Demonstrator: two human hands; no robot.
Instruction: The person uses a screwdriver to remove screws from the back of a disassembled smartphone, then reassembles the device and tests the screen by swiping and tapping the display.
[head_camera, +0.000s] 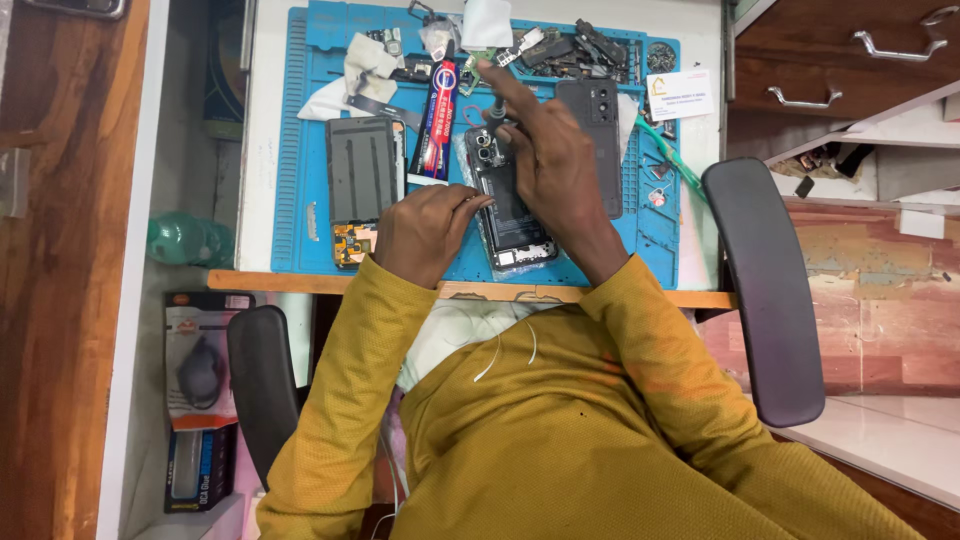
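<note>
Right hand (548, 165) grips a screwdriver (497, 108) over the opened phone (508, 205) (12 o'clock end); left hand (425, 228), fingers curled, steadies its 9 o'clock edge.

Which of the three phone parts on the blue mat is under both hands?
The opened phone in the middle, its insides showing. The screen panel lies left of it and the dark back cover right, both untouched.
</note>
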